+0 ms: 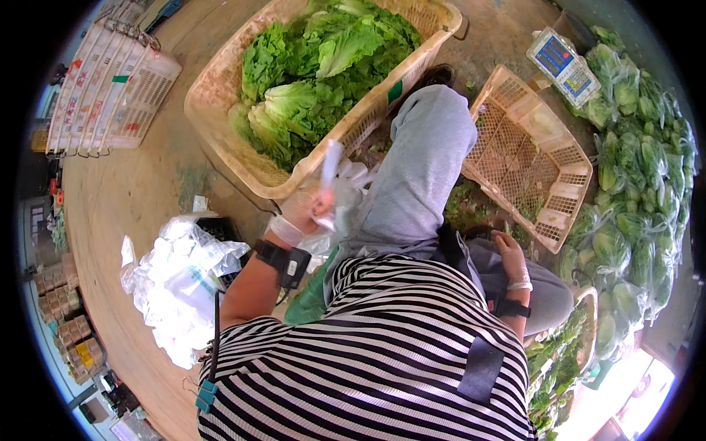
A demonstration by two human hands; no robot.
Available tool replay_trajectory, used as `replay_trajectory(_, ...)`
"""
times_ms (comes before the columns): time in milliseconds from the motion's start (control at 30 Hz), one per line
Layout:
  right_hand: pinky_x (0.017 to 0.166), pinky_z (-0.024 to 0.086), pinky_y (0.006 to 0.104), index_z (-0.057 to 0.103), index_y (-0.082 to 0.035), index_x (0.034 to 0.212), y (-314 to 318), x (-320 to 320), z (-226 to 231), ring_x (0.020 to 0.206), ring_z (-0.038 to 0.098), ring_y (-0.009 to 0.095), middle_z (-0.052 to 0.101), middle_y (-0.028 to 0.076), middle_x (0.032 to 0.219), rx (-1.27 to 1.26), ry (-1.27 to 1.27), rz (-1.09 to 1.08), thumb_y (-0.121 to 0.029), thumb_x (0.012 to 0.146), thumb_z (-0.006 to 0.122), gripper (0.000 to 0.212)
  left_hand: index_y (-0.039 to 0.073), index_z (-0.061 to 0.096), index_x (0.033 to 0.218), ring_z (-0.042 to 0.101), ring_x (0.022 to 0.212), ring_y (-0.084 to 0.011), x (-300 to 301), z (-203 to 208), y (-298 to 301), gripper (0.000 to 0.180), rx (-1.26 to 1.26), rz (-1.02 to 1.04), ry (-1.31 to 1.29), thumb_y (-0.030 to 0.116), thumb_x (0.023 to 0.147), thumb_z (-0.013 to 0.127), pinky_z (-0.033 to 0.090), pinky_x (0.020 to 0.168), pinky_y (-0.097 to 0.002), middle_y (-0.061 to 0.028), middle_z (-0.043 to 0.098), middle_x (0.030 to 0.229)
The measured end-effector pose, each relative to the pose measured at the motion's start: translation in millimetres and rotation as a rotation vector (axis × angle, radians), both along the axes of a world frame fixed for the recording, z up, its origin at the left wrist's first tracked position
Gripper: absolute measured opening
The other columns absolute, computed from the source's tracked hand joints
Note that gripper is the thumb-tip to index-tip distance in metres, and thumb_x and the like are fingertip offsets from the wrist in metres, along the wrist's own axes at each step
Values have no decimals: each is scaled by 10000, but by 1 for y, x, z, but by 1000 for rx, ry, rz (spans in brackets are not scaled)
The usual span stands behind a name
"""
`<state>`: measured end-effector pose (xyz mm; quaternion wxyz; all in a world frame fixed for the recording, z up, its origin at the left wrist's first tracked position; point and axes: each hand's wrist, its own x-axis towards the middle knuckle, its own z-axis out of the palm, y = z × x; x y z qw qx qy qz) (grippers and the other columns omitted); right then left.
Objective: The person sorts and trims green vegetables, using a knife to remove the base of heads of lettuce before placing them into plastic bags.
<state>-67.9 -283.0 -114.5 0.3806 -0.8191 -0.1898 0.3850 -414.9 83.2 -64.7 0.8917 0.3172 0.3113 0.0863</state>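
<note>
My left hand (300, 211), in a thin clear glove, is curled and blurred by motion beside my raised knee. It seems closed on a crumpled clear plastic bag (348, 192); a pale, smeared strip sticks up above the fingers, too blurred to name. Just beyond stands a large tan plastic crate (213, 140) holding leafy green lettuce (331, 70). My right hand (510, 257), gloved too, lies low on my right leg with its fingers stretched out and nothing visible in them. Nearest to it is a tilted, dirty tan crate (566, 198) with scraps inside.
A heap of white plastic bags (180, 283) lies at the left. White crates (121, 88) are stacked at the far left. Bagged greens (632, 184) pile up along the right, next to a digital scale (563, 67). Another basket of leaves (555, 367) stands at the lower right.
</note>
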Motion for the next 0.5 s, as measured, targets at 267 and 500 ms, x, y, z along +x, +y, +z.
replay_trajectory(267,796,457,280,586,6,1112,92,-42,108,889,593,179,634,86,960,270,400,154,-383,951,417,454,93,447,661,374,468,-77,117,65,-100,365,-86,-763,-390,326,941,462,279,453,-230,18,395,544)
replay_trajectory(500,801,461,317,619,40,1036,155,-54,121,841,602,198,661,142,939,49,432,817,-464,942,377,567,55,540,791,415,568,-84,162,60,-119,305,311,-1142,-438,310,944,473,346,544,-212,14,432,623)
